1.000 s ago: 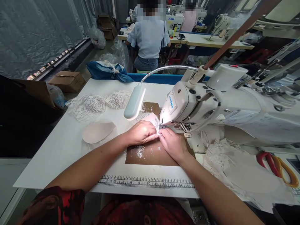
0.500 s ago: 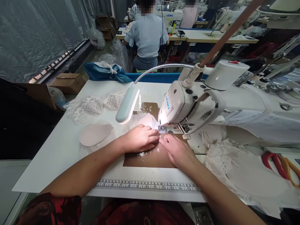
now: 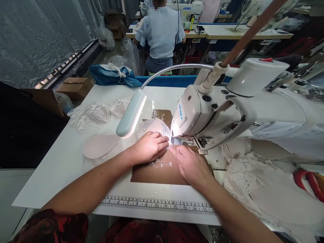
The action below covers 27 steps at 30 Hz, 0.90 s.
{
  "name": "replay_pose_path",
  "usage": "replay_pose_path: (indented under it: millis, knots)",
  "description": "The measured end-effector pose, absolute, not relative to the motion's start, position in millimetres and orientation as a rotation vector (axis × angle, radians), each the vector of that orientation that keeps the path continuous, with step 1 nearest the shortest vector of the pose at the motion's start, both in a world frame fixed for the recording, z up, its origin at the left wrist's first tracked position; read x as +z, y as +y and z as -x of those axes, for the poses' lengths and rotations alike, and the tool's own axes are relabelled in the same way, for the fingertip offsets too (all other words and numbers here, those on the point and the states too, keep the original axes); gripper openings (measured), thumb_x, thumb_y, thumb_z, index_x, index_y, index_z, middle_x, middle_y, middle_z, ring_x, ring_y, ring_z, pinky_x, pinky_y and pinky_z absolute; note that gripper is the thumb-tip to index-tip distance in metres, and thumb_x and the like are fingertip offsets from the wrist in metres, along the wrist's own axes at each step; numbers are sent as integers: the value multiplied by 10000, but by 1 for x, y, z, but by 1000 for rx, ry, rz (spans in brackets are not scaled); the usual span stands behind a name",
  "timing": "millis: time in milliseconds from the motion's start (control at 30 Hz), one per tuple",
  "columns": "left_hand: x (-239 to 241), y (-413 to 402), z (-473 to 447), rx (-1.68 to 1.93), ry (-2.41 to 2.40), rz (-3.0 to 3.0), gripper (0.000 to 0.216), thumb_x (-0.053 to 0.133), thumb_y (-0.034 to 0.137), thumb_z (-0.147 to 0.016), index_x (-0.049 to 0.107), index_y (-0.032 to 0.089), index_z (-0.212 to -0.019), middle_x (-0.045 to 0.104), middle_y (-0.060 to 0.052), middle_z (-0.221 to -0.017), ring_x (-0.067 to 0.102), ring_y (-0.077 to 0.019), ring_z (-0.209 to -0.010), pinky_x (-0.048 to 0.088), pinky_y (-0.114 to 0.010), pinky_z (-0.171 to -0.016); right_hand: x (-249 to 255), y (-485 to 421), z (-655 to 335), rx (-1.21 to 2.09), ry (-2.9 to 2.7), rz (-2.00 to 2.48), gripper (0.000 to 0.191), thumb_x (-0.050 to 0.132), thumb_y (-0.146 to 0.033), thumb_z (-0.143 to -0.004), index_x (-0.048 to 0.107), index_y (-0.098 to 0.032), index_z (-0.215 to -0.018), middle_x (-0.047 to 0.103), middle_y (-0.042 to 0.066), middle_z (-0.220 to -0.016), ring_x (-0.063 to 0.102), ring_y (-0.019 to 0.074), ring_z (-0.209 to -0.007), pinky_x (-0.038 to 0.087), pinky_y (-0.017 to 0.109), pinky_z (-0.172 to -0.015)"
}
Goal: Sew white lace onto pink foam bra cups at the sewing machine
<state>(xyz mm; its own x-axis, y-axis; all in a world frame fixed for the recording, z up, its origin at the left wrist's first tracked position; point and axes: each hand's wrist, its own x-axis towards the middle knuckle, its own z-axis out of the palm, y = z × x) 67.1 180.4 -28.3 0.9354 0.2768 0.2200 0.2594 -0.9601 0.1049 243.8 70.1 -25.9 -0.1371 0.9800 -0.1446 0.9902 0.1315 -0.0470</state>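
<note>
A pale cup-shaped piece with lace trim (image 3: 158,125) lies under the needle of a white JUKI sewing machine (image 3: 186,109). My left hand (image 3: 151,147) rests on the near side of this lace cup, its fingers bent together and pressing the fabric beside the presser foot. Just in front of the foot, my right hand (image 3: 191,163) pinches the edge of the fabric between thumb and forefinger. Beneath both hands is a shiny brown sheet (image 3: 157,172). My fingers cover part of the seam edge.
Lace pieces (image 3: 93,116) and a smooth pale cup (image 3: 101,145) lie on the left of the white table (image 3: 58,175). A lamp (image 3: 131,113) hangs over it. Lace fabric (image 3: 248,179) and red-handled scissors (image 3: 310,182) are at right. Ahead sits a person (image 3: 162,33).
The view has shifted slightly, bringing the machine a little closer. More of the lace cup shows behind my left hand. Both hands stay at the needle.
</note>
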Motion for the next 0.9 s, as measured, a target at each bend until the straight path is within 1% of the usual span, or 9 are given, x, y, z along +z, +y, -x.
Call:
replay_pose_path:
  millis: [133, 267, 400, 500, 633, 800, 867, 900]
  knots:
    - [-31, 183, -67, 418, 500, -2979, 303, 456, 300, -951, 625, 152, -1154, 617, -93, -1236, 536, -247, -1039, 441, -392, -882, -27, 69, -244, -211, 2294, -2039, 552, 388, -86, -855, 508, -235, -1372, 654, 60, -1056, 593, 165, -719, 396, 279, -559]
    - [-34, 188, -67, 456, 626, -2961, 301, 461, 296, -941, 621, 157, -1154, 609, -82, -1247, 517, -269, -1098, 442, -411, -912, -29, 67, -247, -171, 2384, -2057, 487, 392, -115, -879, 567, -237, -1316, 662, 52, -1014, 600, 163, -711, 416, 274, -568]
    - [-36, 195, -65, 498, 753, -2974, 300, 454, 275, -936, 611, 158, -1162, 598, -82, -1259, 503, -287, -1119, 446, -431, -910, -33, 66, -250, -123, 2483, -2073, 450, 395, -132, -887, 598, -216, -1279, 667, 49, -985, 607, 164, -716, 429, 271, -578]
    - [-37, 199, -64, 520, 824, -2982, 295, 446, 261, -936, 601, 155, -1164, 587, -99, -1258, 500, -281, -1117, 445, -426, -921, -36, 67, -252, -102, 2537, -2067, 426, 388, -140, -892, 622, -199, -1243, 669, 56, -971, 611, 163, -719, 436, 267, -583]
    - [-34, 202, -62, 433, 972, -2943, 297, 439, 277, -934, 591, 162, -1162, 572, -113, -1244, 507, -284, -1122, 453, -436, -917, -37, 68, -254, -69, 2584, -2059, 401, 378, -170, -910, 630, -195, -1220, 664, 62, -937, 619, 170, -739, 448, 269, -586]
    - [-7, 201, -45, 315, 1066, -2811, 417, 488, 378, -915, 506, 177, -1280, 544, -128, -1271, 510, -291, -1152, 457, -431, -918, -41, 69, -257, -11, 2661, -2017, 382, 364, -202, -923, 629, -197, -1198, 662, 67, -913, 627, 179, -760, 473, 279, -606]
    - [13, 198, -26, 345, 1222, -2748, 405, 469, 397, -921, 521, 165, -1248, 589, -126, -1185, 554, -283, -1075, 468, -420, -880, -41, 69, -258, -16, 2678, -2008, 379, 368, -202, -922, 626, -199, -1199, 661, 63, -911, 628, 177, -751, 479, 282, -606]
    - [22, 197, -15, 353, 1345, -2713, 373, 451, 397, -924, 553, 154, -1188, 616, -123, -1113, 576, -281, -1012, 472, -419, -850, -41, 69, -259, -24, 2681, -2006, 379, 370, -203, -922, 624, -197, -1203, 660, 62, -910, 629, 175, -748, 480, 282, -605]
